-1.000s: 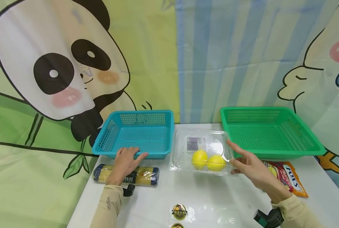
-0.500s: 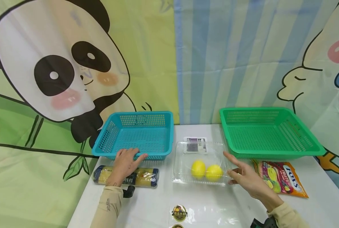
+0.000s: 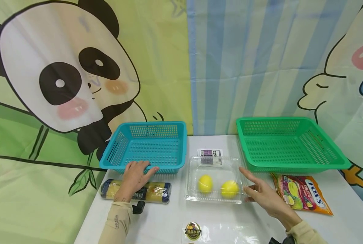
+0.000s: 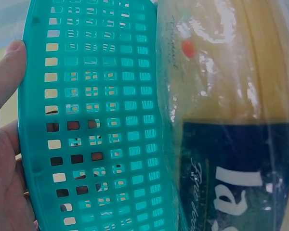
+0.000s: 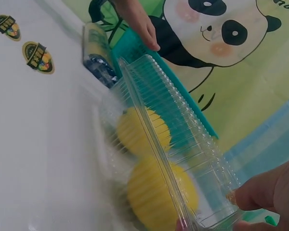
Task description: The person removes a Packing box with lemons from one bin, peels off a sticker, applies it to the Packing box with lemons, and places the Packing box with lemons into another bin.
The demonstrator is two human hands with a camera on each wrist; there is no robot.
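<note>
The left hand [image 3: 135, 176] rests half-open over the blue basket [image 3: 157, 147] at the desk's [image 3: 160, 222] back-left corner. The right hand [image 3: 263, 195] pinches a clear container [image 3: 211, 197] of yellow fruit [image 3: 229, 189].

Whole area behind the table is a printed fabric backdrop [image 3: 166, 61], a little creased. Left part's green and yellow with a giant cartoon panda [image 3: 71, 91] and a few leaves [image 3: 79, 183] under it. Right part goes to blue vertical stripes [image 3: 218, 78], plus a pale, pink-cheeked character [image 3: 341, 105] cut off by the edge. Plain white table [image 3: 163, 222] right up against it, lighting soft and pretty even.
</note>
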